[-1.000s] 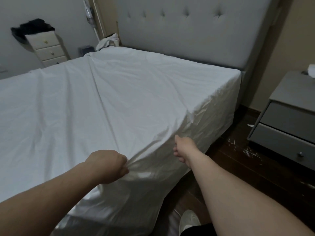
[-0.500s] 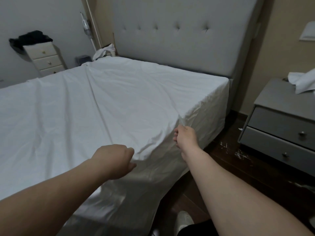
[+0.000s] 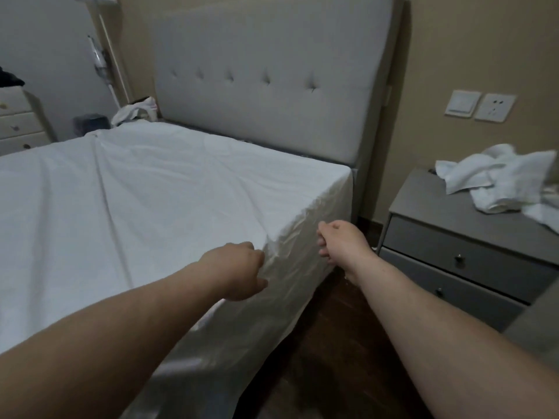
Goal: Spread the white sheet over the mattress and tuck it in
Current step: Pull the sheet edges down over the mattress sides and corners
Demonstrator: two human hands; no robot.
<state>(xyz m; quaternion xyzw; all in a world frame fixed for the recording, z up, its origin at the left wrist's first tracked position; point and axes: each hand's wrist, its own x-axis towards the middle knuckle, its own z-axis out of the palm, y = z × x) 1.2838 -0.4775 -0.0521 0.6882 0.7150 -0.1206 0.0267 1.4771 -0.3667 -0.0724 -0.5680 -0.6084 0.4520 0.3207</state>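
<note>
Setting: bedroom, mattress (image 3: pixel 341 189) against padded headboard (image 3: pixel 266 77).
Sheet: white sheet (image 3: pixel 169 189) spread flat, side hanging untucked.
Left hand (image 3: pixel 234 270): fingers curled, pinching edge fold.
Right hand (image 3: pixel 341 244): curled beside the drape; grip unclear.

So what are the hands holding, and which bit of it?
Both hold the white sheet along the bed's side edge: the left hand grips it at the top edge, the right hand pinches the hanging part nearer the headboard.

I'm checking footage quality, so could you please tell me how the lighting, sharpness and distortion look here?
Head view: dim, flat indoor light; the white sheet shows a soft sheen where it hangs beside the left hand; wide-angle bowing leans the headboard; the crumpled towels on the nightstand smear slightly near the frame edge.
</note>
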